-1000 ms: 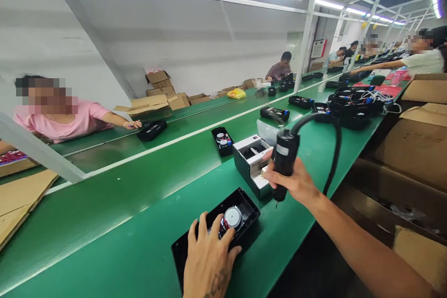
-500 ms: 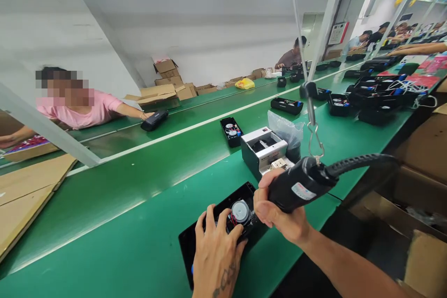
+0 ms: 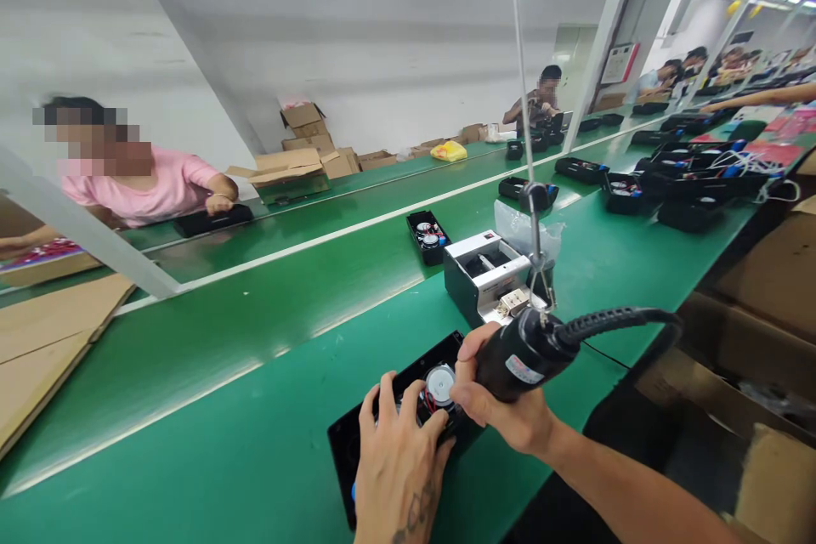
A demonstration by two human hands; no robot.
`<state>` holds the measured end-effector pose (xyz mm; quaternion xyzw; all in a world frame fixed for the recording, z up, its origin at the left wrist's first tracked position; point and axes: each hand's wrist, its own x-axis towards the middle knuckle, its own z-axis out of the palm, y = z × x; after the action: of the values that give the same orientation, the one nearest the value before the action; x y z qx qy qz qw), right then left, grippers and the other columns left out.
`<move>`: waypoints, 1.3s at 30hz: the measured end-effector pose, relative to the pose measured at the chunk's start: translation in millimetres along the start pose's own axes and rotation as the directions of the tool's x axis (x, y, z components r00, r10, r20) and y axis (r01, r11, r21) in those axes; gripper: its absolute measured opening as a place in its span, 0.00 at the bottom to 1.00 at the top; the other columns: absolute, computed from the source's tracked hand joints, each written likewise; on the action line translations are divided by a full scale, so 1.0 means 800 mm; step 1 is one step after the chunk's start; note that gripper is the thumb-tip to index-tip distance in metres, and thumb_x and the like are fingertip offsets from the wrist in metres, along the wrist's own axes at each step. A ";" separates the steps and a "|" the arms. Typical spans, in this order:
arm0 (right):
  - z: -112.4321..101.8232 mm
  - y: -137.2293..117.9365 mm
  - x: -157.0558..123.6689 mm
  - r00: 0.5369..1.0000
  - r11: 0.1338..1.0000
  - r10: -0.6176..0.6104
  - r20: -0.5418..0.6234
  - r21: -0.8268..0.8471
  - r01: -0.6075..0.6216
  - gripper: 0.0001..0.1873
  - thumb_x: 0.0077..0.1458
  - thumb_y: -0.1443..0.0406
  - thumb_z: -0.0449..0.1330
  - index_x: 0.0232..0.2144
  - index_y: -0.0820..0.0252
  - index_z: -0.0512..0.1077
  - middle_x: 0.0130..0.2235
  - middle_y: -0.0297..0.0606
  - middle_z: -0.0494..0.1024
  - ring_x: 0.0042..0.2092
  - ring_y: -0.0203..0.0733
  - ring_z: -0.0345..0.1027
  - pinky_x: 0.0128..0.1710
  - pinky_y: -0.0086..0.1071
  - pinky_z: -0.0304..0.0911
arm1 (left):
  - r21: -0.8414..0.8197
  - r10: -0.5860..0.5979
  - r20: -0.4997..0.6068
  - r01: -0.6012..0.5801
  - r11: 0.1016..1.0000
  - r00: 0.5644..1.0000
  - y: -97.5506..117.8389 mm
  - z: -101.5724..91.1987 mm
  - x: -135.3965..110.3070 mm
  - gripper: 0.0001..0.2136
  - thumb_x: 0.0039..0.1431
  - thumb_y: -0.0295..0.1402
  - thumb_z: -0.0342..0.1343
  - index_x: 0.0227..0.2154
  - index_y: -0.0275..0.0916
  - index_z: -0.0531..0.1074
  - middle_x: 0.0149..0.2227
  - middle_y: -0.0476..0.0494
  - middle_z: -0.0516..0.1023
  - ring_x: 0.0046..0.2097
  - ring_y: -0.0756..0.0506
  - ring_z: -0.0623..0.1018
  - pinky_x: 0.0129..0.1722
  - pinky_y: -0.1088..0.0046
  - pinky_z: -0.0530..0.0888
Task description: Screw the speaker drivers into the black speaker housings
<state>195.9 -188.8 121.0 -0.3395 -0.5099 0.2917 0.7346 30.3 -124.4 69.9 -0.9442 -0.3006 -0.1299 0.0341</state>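
Observation:
My left hand [image 3: 399, 463] rests with spread fingers on an open black plastic housing [image 3: 348, 450], beside a round silver-capped speaker or capacitor-like part [image 3: 439, 382] with red and black wires. My right hand [image 3: 503, 395] grips a black electric screwdriver [image 3: 519, 364], its tip turned toward the housing and hidden behind my fingers. A coiled-looking black cable [image 3: 618, 320] runs from the tool's rear, and a metal hook [image 3: 541, 280] links it to a hanging wire [image 3: 524, 102].
A green conveyor bench [image 3: 255, 357] runs ahead, carrying a white-and-grey open box [image 3: 481, 272], a small black tray of parts [image 3: 428, 236] and a stack of black units [image 3: 701, 178]. Cardboard boxes [image 3: 752, 297] stand to the right. A co-worker in pink [image 3: 133, 187] sits across.
My right hand has swung the screwdriver from upright to nearly level, bringing it over the housing. The view has shifted right, and the co-worker's hand now rests on a black unit.

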 end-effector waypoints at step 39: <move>0.004 -0.046 0.005 0.973 0.970 -0.136 -0.187 0.173 0.169 0.08 0.66 0.57 0.64 0.42 0.45 0.66 0.19 0.19 0.58 0.16 0.31 0.47 0.17 0.26 0.53 | -0.162 0.230 -0.258 -0.277 0.947 0.938 -0.033 -0.004 0.000 0.10 0.68 0.30 0.57 0.42 0.54 0.81 0.41 0.51 0.87 0.59 0.34 0.80 0.61 0.33 0.71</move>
<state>197.3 -207.0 153.8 -0.2526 -0.4388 0.2503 0.8252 14.2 -103.0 72.6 -0.9517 -0.1552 -0.2647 -0.0072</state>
